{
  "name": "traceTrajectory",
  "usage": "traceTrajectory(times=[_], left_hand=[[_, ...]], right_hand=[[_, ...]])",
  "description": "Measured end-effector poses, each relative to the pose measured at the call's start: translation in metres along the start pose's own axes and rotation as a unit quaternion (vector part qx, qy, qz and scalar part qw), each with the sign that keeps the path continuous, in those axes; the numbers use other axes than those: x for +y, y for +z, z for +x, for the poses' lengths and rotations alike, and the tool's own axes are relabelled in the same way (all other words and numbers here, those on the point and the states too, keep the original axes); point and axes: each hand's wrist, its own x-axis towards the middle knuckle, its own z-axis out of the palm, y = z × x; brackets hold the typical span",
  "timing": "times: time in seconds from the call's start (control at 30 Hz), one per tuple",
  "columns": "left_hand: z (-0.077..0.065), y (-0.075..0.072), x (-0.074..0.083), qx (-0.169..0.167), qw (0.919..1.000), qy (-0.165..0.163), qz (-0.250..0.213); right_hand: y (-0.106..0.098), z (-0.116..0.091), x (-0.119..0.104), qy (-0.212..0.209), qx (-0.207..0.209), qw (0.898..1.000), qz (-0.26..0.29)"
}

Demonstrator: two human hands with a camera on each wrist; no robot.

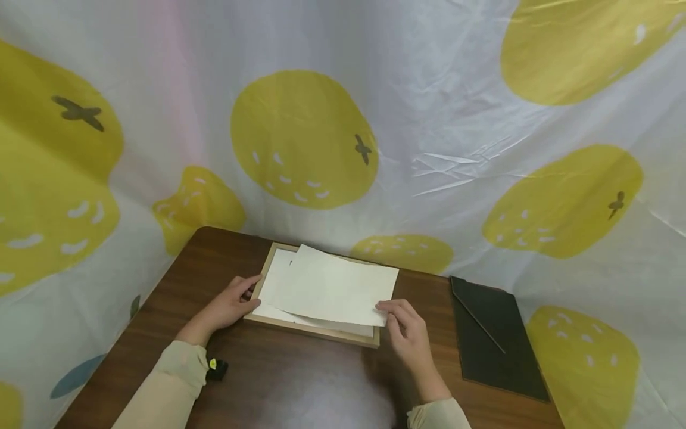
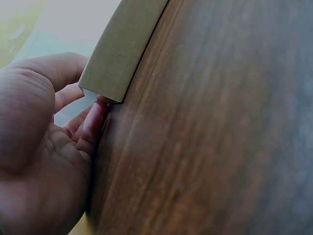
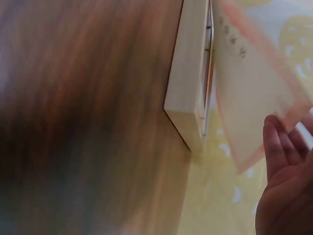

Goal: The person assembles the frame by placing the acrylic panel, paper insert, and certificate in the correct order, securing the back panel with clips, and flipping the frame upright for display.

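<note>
A shallow light-wood frame (image 1: 316,335) lies on the table with a white sheet or panel (image 1: 276,274) inside it. My left hand (image 1: 230,304) grips the frame's left side, and in the left wrist view its fingers curl at the frame's corner (image 2: 122,54). A pale sheet of paper (image 1: 337,286) slants over the frame, covering much of it. My right hand (image 1: 409,330) pinches the paper near its front right corner. From the right wrist, the underside of the paper (image 3: 244,88) shows an orange border and small dark marks, apart from the frame's edge.
A dark flat folder or board (image 1: 498,351) lies at the table's right, with a thin stick (image 1: 479,325) across it. Beside my left sleeve is a small black object (image 1: 217,370). A curtain (image 1: 407,149) with yellow fruit prints hangs behind the brown table (image 1: 300,381).
</note>
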Motion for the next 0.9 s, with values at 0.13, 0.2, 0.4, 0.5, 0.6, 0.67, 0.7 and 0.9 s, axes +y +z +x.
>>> traceTrajectory(times=[0.13, 0.2, 0.4, 0.5, 0.6, 0.67, 0.7, 0.9], left_hand=[[-0.002, 0.000, -0.001, 0.001, 0.9999, -0.008, 0.008], [-0.003, 0.000, -0.001, 0.001, 0.9999, -0.010, 0.008], [-0.006, 0.003, -0.001, 0.000, 0.9999, -0.013, 0.006], [-0.008, 0.003, 0.001, 0.000, 0.9998, -0.019, 0.001], [-0.009, 0.003, 0.003, -0.003, 0.9996, -0.027, -0.002], [-0.009, 0.003, 0.004, -0.003, 0.9996, -0.029, -0.001], [-0.008, 0.003, 0.005, -0.005, 0.9996, -0.030, 0.001], [-0.004, 0.001, 0.006, -0.007, 0.9996, -0.027, 0.009]], right_hand=[[0.009, -0.003, -0.003, 0.135, 0.032, 0.990, -0.005], [0.014, -0.002, -0.004, 0.206, 0.046, 0.977, -0.008], [0.019, 0.002, 0.003, 0.312, 0.058, 0.948, 0.000], [0.020, 0.002, 0.011, 0.337, 0.048, 0.940, 0.009], [0.017, 0.002, 0.016, 0.361, 0.043, 0.931, 0.033], [0.015, 0.003, 0.017, 0.370, 0.046, 0.926, 0.053], [0.014, 0.003, 0.017, 0.374, 0.048, 0.924, 0.062], [0.014, 0.006, 0.020, 0.384, 0.060, 0.919, 0.074]])
